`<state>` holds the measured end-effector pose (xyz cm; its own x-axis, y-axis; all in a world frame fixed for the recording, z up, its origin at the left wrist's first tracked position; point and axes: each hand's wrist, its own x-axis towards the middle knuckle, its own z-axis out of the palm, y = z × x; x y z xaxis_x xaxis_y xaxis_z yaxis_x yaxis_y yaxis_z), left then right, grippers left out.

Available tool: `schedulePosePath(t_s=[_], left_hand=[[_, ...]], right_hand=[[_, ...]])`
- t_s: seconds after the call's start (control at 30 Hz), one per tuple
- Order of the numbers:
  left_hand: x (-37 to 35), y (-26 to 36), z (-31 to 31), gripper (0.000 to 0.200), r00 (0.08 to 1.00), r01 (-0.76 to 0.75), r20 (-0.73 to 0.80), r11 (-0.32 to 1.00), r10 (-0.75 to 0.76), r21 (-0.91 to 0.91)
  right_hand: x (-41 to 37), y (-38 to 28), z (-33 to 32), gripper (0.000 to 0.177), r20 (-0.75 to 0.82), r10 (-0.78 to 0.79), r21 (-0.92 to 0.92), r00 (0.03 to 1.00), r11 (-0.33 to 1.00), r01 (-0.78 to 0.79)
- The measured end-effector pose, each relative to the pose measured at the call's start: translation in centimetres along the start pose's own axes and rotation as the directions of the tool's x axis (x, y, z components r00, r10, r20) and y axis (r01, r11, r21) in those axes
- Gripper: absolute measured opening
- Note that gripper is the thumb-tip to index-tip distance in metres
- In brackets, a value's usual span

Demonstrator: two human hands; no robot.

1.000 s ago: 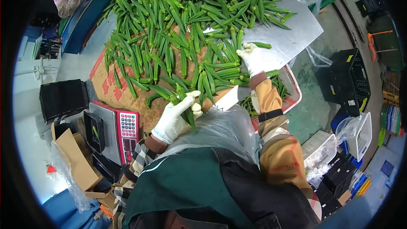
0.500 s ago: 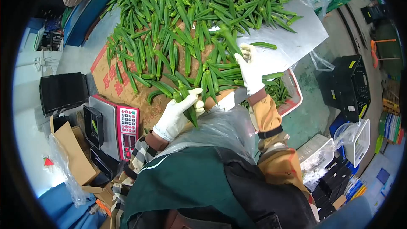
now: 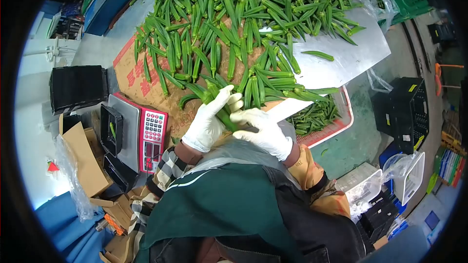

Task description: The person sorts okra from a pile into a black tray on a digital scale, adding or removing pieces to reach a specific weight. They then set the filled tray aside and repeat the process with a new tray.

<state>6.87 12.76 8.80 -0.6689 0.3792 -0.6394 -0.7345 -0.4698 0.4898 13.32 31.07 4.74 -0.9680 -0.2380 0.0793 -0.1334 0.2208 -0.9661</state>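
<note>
White gloves cover both hands. My left hand (image 3: 208,121) is wrapped round a few green okra pods (image 3: 212,90), held near the table's front edge. Close beside it on the right, my right hand (image 3: 262,131) has its fingers curled at the lower ends of the same pods. Just beyond the hands, loose okra (image 3: 256,87) lies on a brown cardboard sheet (image 3: 183,122) with red print. A large heap of okra (image 3: 234,0) covers the far part of the metal table (image 3: 363,46).
A red-edged scale (image 3: 151,134) stands at the left, near a black crate (image 3: 78,87) and an open cardboard box (image 3: 85,158). Below the table's right side is a basket (image 3: 348,117) holding okra (image 3: 314,117). Black crates (image 3: 402,109) stand farther right.
My right hand has come down and left from over the okra to meet my left hand at the held pods. The view has shifted slightly. A person's arm at the top left is now mostly out of view.
</note>
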Motion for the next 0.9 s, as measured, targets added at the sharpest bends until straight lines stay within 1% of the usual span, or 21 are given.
schedulePosePath(t_s=[0.1, 0.13, 0.17, 0.2, 0.23, 0.27, 0.3, 0.37, 0.4, 0.47, 0.5, 0.53, 0.57, 0.63, 0.67, 0.7, 0.77, 0.8, 0.9], left_hand=[[0.6, -0.4, -2.1, 0.049, 0.996, 0.030, 0.082, 0.999, -0.028, -0.017], [0.1, -0.2, -1.2, 0.044, 0.999, 0.049, 0.011, 0.998, -0.049, -0.025], [0.1, -0.3, -1.3, 0.043, 0.998, 0.062, 0.012, 0.998, -0.062, -0.019], [0.1, -0.3, -1.5, 0.042, 0.997, 0.075, 0.014, 0.997, -0.075, -0.012], [0.2, -0.3, -1.5, 0.040, 0.996, 0.086, 0.017, 0.996, -0.086, -0.003], [0.2, -0.3, -1.4, 0.040, 0.996, 0.091, 0.013, 0.996, -0.091, -0.002], [0.2, -0.2, -1.4, 0.039, 0.995, 0.096, 0.007, 0.995, -0.096, -0.001], [0.1, -0.2, -1.4, 0.038, 0.995, 0.099, -0.008, 0.995, -0.099, 0.011], [0.1, -0.2, -1.5, 0.038, 0.995, 0.099, -0.016, 0.995, -0.099, 0.021], [0.1, -0.2, -1.5, 0.036, 0.996, 0.091, -0.026, 0.995, -0.090, 0.029], [0.1, -0.2, -1.4, 0.034, 0.996, 0.082, -0.031, 0.996, -0.081, 0.024], [0.0, -0.3, -1.4, 0.031, 0.997, 0.073, -0.038, 0.997, -0.073, 0.018], [0.0, -0.4, -1.5, 0.032, 0.996, 0.072, -0.047, 0.997, -0.071, 0.019], [0.0, -0.4, -1.6, 0.032, 0.996, 0.071, -0.063, 0.997, -0.069, 0.024], [0.0, -0.4, -1.5, 0.034, 0.995, 0.074, -0.063, 0.997, -0.072, 0.034], [0.0, -0.4, -1.4, 0.036, 0.995, 0.078, -0.060, 0.996, -0.075, 0.046], [0.1, -0.3, -1.2, 0.037, 0.995, 0.089, -0.053, 0.994, -0.086, 0.068], [0.1, -0.4, -1.1, 0.037, 0.995, 0.095, -0.050, 0.992, -0.092, 0.078], [0.2, -0.5, -1.2, 0.036, 0.994, 0.105, -0.043, 0.991, -0.102, 0.086]], right_hand=[[0.5, 1.7, -1.7, 0.029, -0.141, 0.116, 0.038, 0.983, 0.993, -0.111], [1.4, 3.9, -2.4, 0.027, -0.297, -0.071, -0.195, 0.952, 0.981, 0.013], [2.1, 5.4, -3.7, 0.024, -0.378, -0.090, -0.331, 0.921, 0.943, -0.043], [2.4, 7.6, -4.8, 0.030, -0.415, -0.167, -0.488, 0.894, 0.870, -0.064], [2.6, 8.4, -6.1, 0.044, -0.371, -0.156, -0.656, 0.915, 0.741, -0.139], [2.5, 8.9, -7.1, 0.059, -0.312, -0.127, -0.792, 0.942, 0.582, -0.184], [2.8, 9.3, -7.6, 0.068, -0.331, -0.054, -0.728, 0.942, 0.649, -0.218], [2.3, 9.8, -9.0, 0.069, -0.279, 0.187, -0.666, 0.942, 0.669, -0.330], [2.2, 10.2, -9.6, 0.065, -0.263, 0.245, -0.629, 0.933, 0.690, -0.358], [0.9, 12.2, -10.7, 0.062, -0.266, 0.210, -0.479, 0.941, 0.818, -0.318], [0.7, 12.1, -11.1, 0.061, -0.266, 0.194, -0.399, 0.944, 0.870, -0.291], [0.1, 12.0, -11.4, 0.058, -0.306, 0.277, -0.244, 0.911, 0.902, -0.357], [-0.4, 11.7, -12.3, 0.056, -0.328, 0.248, -0.263, 0.912, 0.903, -0.340], [-2.1, 13.4, -13.2, 0.049, -0.458, 0.341, -0.103, 0.821, 0.897, -0.430], [-3.1, 13.7, -13.8, 0.040, -0.454, 0.500, 0.193, 0.738, 0.863, -0.466], [-3.6, 12.6, -14.8, 0.035, -0.397, 0.584, 0.282, 0.708, 0.812, -0.511], [-4.8, 12.1, -15.8, 0.036, -0.421, 0.619, 0.330, 0.663, 0.786, -0.523], [-5.1, 11.6, -16.2, 0.041, -0.428, 0.607, 0.273, 0.669, 0.793, -0.545], [-6.0, 9.8, -17.3, 0.048, -0.324, 0.643, 0.402, 0.694, 0.757, -0.515]])
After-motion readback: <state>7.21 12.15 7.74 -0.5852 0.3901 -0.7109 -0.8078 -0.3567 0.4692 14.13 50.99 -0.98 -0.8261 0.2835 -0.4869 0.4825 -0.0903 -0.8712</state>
